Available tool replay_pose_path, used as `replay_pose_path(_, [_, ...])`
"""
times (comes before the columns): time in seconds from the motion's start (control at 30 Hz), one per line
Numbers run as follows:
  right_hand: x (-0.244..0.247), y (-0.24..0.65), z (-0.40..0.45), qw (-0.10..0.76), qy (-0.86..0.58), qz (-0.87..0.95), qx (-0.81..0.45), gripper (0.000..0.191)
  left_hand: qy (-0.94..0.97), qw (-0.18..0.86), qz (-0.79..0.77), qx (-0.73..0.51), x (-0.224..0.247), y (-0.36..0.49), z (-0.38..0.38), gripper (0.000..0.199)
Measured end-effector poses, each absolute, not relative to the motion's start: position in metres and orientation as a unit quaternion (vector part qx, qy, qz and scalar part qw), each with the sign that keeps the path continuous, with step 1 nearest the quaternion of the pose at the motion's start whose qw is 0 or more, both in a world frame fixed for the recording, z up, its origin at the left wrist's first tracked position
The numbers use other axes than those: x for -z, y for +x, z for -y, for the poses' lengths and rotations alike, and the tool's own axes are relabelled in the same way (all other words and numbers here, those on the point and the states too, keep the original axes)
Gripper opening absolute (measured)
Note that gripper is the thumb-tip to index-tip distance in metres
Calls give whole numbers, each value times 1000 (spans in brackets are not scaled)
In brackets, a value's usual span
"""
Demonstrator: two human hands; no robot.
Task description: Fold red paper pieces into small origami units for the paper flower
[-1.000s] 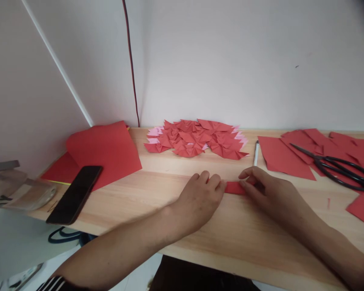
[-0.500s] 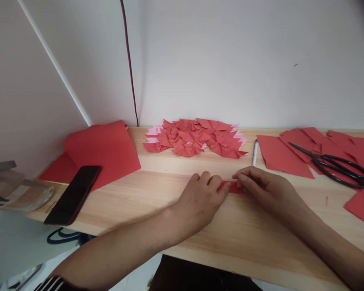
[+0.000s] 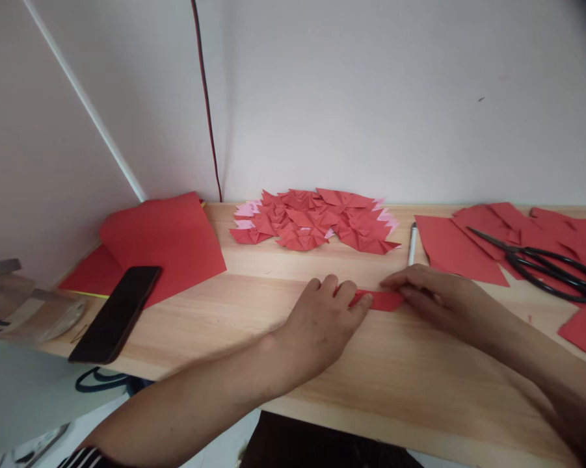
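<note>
A narrow folded strip of red paper (image 3: 384,300) lies flat on the wooden table in front of me. My left hand (image 3: 326,318) bends its fingers over the strip's left part, pressing it down and covering it. At the strip's right end, my right hand (image 3: 432,296) has its thumb and fingers closed around the corner; the fingertips partly hide it. Just beyond my right hand lies a white pen (image 3: 412,244). Behind both hands, several folded red paper pieces (image 3: 317,221) sit in overlapping rows, with pink ones (image 3: 246,210) showing at the sides.
Black-handled scissors (image 3: 541,260) rest on loose red paper sheets (image 3: 461,250) at the right. On the left, a black phone (image 3: 117,315) overlaps large red sheets (image 3: 170,240), near a clear container (image 3: 43,315). A wall (image 3: 371,97) rises behind the table (image 3: 253,296).
My right hand has slid a little right along the strip, so more of the red paper shows between the hands. My left hand has stayed in place.
</note>
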State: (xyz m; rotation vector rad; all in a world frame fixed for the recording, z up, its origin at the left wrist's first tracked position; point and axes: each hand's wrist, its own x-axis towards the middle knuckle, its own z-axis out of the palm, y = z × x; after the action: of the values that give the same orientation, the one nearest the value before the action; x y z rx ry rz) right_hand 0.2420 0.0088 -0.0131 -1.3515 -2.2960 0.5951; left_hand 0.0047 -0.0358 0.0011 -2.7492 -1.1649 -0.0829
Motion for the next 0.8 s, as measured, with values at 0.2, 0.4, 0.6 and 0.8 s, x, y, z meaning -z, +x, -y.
replay_pose_path(0.2, [4, 240, -5, 109, -526, 816, -213, 22, -920, 68, 384, 23, -2, 5, 35, 41])
replay_pose_path(0.4, [3, 228, 1, 143, -533, 814, -183, 26, -919, 69, 387, 21, -2, 7, 37, 40])
replay_pose_path(0.6, [4, 214, 2, 192, -559, 775, -224, 26, -917, 83, 390, 12, -1, 9, 40, 39])
replay_pose_path(0.8, [1, 205, 3, 207, -560, 753, -276, 33, -915, 69, 397, 31, -3, 9, 41, 37])
